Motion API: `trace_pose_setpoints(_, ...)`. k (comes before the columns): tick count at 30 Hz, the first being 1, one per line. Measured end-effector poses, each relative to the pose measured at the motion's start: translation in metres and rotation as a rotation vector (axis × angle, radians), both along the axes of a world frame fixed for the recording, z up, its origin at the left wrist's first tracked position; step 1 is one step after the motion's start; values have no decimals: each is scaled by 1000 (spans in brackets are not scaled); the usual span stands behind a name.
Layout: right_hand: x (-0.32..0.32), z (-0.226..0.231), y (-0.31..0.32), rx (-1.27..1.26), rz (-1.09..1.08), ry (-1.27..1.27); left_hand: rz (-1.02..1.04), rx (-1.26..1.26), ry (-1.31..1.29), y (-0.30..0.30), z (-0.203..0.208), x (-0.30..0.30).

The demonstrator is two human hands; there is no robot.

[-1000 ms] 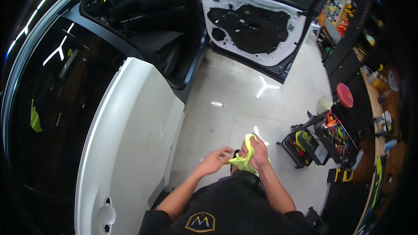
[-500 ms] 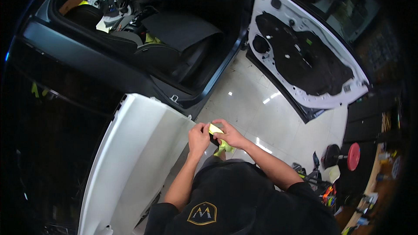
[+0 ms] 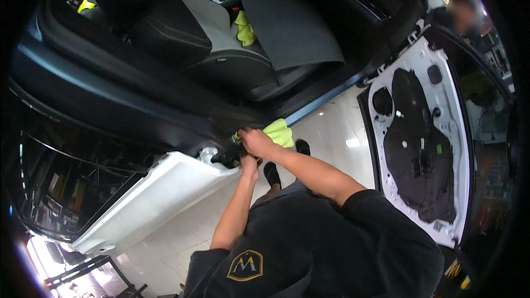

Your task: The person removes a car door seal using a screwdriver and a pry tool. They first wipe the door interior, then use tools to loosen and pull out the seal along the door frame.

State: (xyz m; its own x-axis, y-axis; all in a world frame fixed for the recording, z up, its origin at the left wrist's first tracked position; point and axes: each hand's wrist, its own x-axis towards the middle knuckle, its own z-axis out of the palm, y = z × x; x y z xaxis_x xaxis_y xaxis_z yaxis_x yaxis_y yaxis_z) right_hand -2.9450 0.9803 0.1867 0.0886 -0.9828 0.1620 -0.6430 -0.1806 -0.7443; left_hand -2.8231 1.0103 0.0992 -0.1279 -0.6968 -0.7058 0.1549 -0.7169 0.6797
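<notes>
My right hand (image 3: 257, 142) is closed on a yellow-green cloth (image 3: 280, 132), whose loose part spreads out past the knuckles. A bit of yellow also shows at its fingertips, against the dark car body. Just below, my left hand (image 3: 250, 166) is curled by the free edge of a white door (image 3: 182, 179); what its fingers hold, if anything, is hidden. Both hands work in the gap between that door and the door pillar (image 3: 221, 116). A pale metal bracket (image 3: 208, 154) sits in the gap left of them.
A front door (image 3: 422, 149) stands open at right, its inner panel off. Inside the car are a dark seat (image 3: 160, 33), a dark grey sheet (image 3: 292, 27) and another yellow-green cloth (image 3: 244, 28). A person (image 3: 464, 14) is at upper right. Tiled floor (image 3: 339, 127) lies between the doors.
My view has swung and moved nearer the car body. Both hands, earlier handling the cloth together in front of me, are now at the white door's edge, the right one still with the cloth.
</notes>
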Motion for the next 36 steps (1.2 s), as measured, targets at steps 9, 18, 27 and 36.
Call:
trace_pose_setpoints(9,-11,3,-54,284,706,601,502,-46,154,7,-25,-23)
trace_pose_setpoints(18,-29,-11,-56,417,671,377,886,-186,460,-7,-31,-67)
trace_pose_setpoints(27,-76,26,-9,544,458,-43,721,-294,270,8,-34,-59)
trace_pose_setpoints(36,5,-78,-12,923,65,-543,-26,-262,-664,11,40,-28)
